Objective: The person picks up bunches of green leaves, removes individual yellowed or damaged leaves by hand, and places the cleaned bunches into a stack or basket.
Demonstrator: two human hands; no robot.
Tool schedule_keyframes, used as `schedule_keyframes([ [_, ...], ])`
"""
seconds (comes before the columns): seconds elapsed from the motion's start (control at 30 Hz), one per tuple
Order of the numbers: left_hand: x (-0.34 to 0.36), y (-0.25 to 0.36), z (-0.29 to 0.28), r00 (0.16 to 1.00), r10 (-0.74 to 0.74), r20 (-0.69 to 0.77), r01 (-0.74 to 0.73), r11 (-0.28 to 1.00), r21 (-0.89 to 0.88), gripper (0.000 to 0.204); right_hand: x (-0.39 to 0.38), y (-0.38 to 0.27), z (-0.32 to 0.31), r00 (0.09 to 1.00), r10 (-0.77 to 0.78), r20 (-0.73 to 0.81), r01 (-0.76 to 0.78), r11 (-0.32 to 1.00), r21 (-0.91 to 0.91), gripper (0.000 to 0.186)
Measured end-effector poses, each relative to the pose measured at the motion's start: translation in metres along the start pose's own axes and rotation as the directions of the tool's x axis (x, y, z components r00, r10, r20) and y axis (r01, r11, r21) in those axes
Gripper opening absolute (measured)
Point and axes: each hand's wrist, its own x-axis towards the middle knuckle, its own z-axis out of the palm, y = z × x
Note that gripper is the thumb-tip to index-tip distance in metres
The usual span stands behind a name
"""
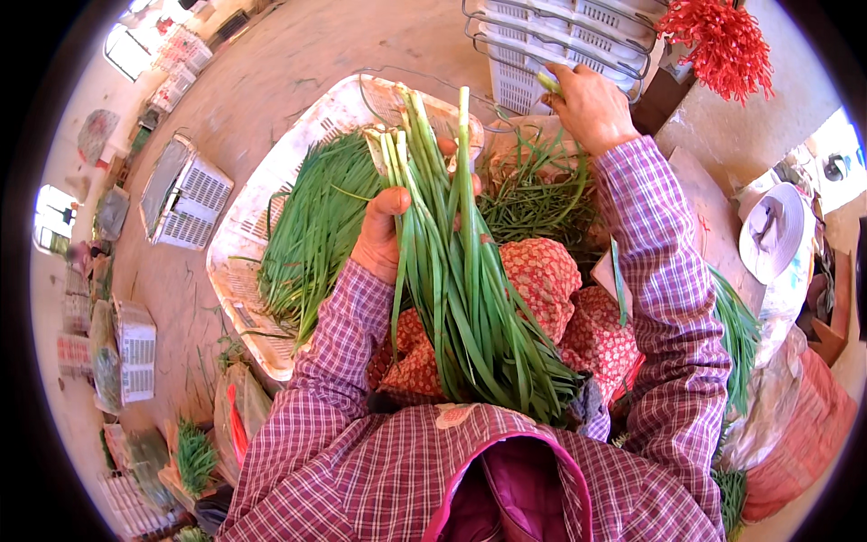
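My left hand is closed round a bunch of garlic chives, the pale stem ends up and away from me, the flat green leaves trailing over my lap. Farther off to the right, my right hand is raised with its fingers closed on a short pale green stem piece. A white plastic crate stands in front and to the left. Stacked in it are more garlic chives. Below my right hand lies a heap of loose green leaves.
White crates with metal wire racks stand at the far right, beside a bundle of red ties. A pale hat lies to the right. More chives rest beside my right arm. Another crate stands on the floor.
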Motion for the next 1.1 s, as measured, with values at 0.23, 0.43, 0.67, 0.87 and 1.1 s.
schedule_keyframes([
  [0.23,0.002,-0.004,0.025,0.974,0.065,-0.216,-0.002,0.960,0.282,0.091,-0.018,-0.055,-0.025,0.933,-0.264,0.243,-0.027,0.625,0.780,0.041],
  [0.43,-0.004,0.002,-0.008,0.974,0.113,-0.199,-0.068,0.973,0.219,0.079,-0.021,-0.063,-0.037,0.973,-0.154,0.175,-0.126,0.286,0.950,0.035],
  [0.67,-0.008,-0.005,-0.005,0.978,0.152,-0.145,-0.141,0.987,0.081,0.072,-0.003,0.017,-0.078,0.998,0.042,0.045,-0.028,-0.344,0.939,0.030],
  [0.87,-0.003,-0.008,0.007,0.983,0.143,-0.118,-0.132,0.986,0.099,0.074,-0.014,-0.022,-0.051,0.980,-0.081,0.182,-0.058,0.756,0.651,0.037],
  [1.1,-0.001,0.000,-0.004,0.983,0.140,-0.121,-0.115,0.974,0.194,0.085,-0.033,-0.070,-0.003,0.905,-0.303,0.298,-0.179,0.364,0.914,0.028],
])
